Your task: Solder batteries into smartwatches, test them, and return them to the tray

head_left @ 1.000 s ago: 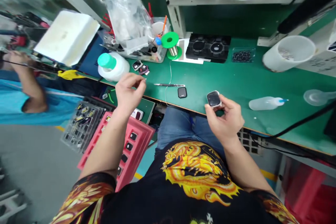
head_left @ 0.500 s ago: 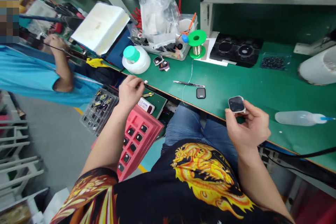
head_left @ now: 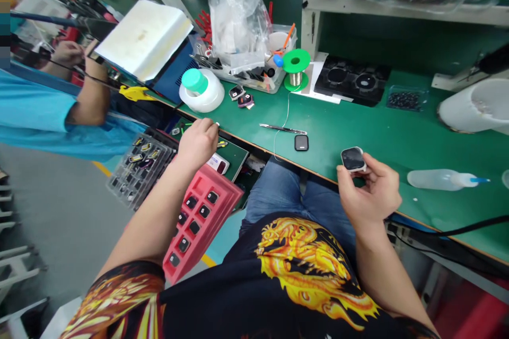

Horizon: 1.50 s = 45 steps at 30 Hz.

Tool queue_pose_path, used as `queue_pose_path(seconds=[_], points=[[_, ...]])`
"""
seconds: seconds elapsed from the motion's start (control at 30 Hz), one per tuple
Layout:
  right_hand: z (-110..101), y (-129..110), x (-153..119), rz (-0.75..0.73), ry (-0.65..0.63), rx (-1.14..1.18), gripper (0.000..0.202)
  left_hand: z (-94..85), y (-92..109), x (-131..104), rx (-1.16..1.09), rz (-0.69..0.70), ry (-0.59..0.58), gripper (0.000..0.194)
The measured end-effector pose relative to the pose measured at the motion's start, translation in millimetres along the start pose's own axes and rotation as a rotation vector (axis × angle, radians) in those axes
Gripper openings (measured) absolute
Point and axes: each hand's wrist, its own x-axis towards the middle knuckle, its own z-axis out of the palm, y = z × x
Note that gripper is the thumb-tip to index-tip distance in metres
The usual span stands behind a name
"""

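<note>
On the worktop (head_left: pixel 358 122) lie one tweezers (head_left: pixel 282 128), one loose dark screen (head_left: pixel 301 142), two small watch bodies (head_left: pixel 241 96) together, one green spool (head_left: pixel 296 66) and two squeeze bottles (head_left: pixel 441 179). One watch (head_left: pixel 353 159) sits in the right hand (head_left: pixel 369 193). Beside the worktop stand one red tray (head_left: pixel 199 217) and one clear tray (head_left: pixel 139 167).

Desk (head_left: pixel 358 116) top: green all over. Watch body (head_left: pixel 353 159) in my right hand (head_left: pixel 368 196): black glass face, pale silver rim. Loose screen (head_left: pixel 301 142) near the desk's front edge: black. Tray (head_left: pixel 199 217) by my left hand (head_left: pixel 198 140): pink-red, black pieces in its pockets. Bottle (head_left: pixel 201 91) at the left edge: white, mint-green cap. Spool (head_left: pixel 296 66): bright green. My shirt (head_left: pixel 302 275): black with a yellow-orange dragon print.
</note>
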Motion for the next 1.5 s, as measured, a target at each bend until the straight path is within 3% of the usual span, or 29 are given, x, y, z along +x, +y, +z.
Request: queue_pose_path(seconds=[0.1, 0.3, 0.37, 0.47, 0.53, 0.6, 0.7, 0.83, 1.03, 1.3, 1.5], points=[[3.0, -2.1, 2.2, -0.024, 0.08, -0.002, 0.059, 7.8, 6.8, -8.7, 0.011, -0.044, 0.036, 0.038], [3.3, -6.8, 7.0, -0.032, 0.068, 0.023, 0.057, 9.8, 14.9, -19.3, -0.053, -0.14, 0.161, 0.036], [0.3, -12.7, 9.1, -0.015, 0.022, 0.06, 0.054, 4.1, 31.7, -21.2, -0.148, -0.176, 0.293, 0.027], [-5.0, -25.7, 10.4, 0.014, -0.118, 0.206, 0.047, -9.6, 81.1, -24.3, -0.424, -0.117, 0.415, 0.01], [-8.1, -35.3, 9.0, 0.043, -0.245, 0.347, 0.044, -20.9, 121.7, -26.6, -0.676, -0.008, 0.325, 0.016], [-10.9, -44.4, 6.2, 0.072, -0.38, 0.491, 0.043, -30.4, 157.0, -27.9, -0.952, 0.057, 0.179, 0.034], [-14.8, -54.0, 1.6, 0.108, -0.557, 0.64, 0.044, -35.2, 186.8, -26.8, -1.277, 0.087, -0.009, 0.064], [-16.5, -56.8, -3.7, 0.123, -0.719, 0.767, 0.046, -29.5, 190.3, -26.4, -1.424, 0.136, -0.13, 0.063], [-6.3, -57.9, -9.3, 0.12, -0.8, 0.753, 0.047, -28.1, 185.0, -35.2, -1.357, 0.133, -0.095, 0.055], [6.2, -68.4, -8.4, 0.287, -0.871, 0.785, 0.046, -20.3, 194.2, -53.8, -1.403, -0.09, -0.036, 0.033], [41.0, -73.3, -28.4, 0.515, -1.036, 0.808, 0.039, -5.7, 174.0, -93.1, -1.448, -0.312, 0.002, 0.034]])
